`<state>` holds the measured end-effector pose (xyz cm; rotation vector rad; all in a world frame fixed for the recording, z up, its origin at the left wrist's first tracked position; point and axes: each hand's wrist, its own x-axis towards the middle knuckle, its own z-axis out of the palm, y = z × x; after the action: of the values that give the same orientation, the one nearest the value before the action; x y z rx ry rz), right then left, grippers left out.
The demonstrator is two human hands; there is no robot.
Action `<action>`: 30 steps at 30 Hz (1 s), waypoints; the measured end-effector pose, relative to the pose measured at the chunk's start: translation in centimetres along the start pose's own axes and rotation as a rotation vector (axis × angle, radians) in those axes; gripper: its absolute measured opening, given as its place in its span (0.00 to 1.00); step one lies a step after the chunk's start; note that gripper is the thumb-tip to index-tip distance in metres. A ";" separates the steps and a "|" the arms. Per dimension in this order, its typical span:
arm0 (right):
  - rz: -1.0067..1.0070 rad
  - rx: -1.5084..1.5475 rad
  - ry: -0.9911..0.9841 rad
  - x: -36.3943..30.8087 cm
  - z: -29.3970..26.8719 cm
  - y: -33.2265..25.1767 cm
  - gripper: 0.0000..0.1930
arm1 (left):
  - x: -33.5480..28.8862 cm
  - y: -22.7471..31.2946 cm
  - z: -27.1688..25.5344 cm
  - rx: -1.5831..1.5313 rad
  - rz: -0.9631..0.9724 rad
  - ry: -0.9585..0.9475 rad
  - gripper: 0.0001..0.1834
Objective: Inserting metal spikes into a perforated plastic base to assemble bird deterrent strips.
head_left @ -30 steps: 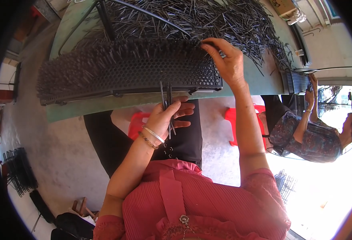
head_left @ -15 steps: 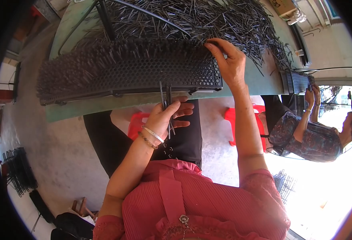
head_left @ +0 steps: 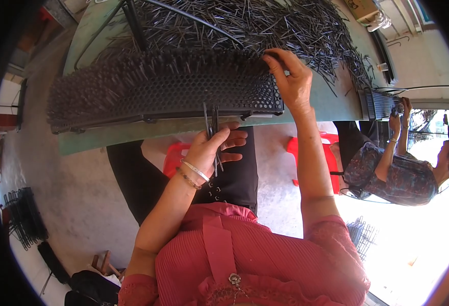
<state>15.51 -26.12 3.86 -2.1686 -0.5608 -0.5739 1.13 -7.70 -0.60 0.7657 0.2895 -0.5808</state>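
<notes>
A long black perforated panel [head_left: 183,96] lies along the near side of the table, its rows of holes facing me. Dark bristle-like strips [head_left: 97,94] stand thickly out of its left part and along its far edge. My left hand [head_left: 215,143] is closed round a small bundle of thin black strips [head_left: 213,120], held below the panel's front edge with the thumb across them. At the panel's far right corner, my right hand [head_left: 292,74] has its thumb and fingertips pinched together against the bristles. What those fingertips hold is hidden.
A wide heap of loose black strips [head_left: 265,30] covers the far side of the green table [head_left: 94,145]. A black metal frame [head_left: 138,30] stands at the left. Red stools [head_left: 298,158] are under the table. On the right a co-worker [head_left: 388,168] handles another panel [head_left: 380,104].
My right hand has shifted very slightly at the panel's far right corner. My left hand keeps its bundle in the same place. The co-worker's hands have moved a little.
</notes>
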 end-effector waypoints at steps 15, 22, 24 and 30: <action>-0.027 -0.020 0.042 -1.3 1.2 -0.5 0.08 | 0.0 0.0 0.0 0.000 0.002 0.010 0.17; 0.020 0.071 -0.079 -0.7 0.5 -0.5 0.08 | 0.0 -0.1 -0.1 -0.003 0.005 0.006 0.17; 0.035 0.081 -0.083 -0.7 0.6 -0.4 0.07 | 0.0 -0.1 -0.1 0.002 0.004 0.008 0.17; 0.073 0.076 0.028 -1.4 1.1 -0.6 0.06 | -0.2 0.2 0.9 0.014 -0.006 -0.059 0.19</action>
<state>14.30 -25.16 2.84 -2.0967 -0.4792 -0.5347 1.12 -8.10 0.25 0.7599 0.2332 -0.6105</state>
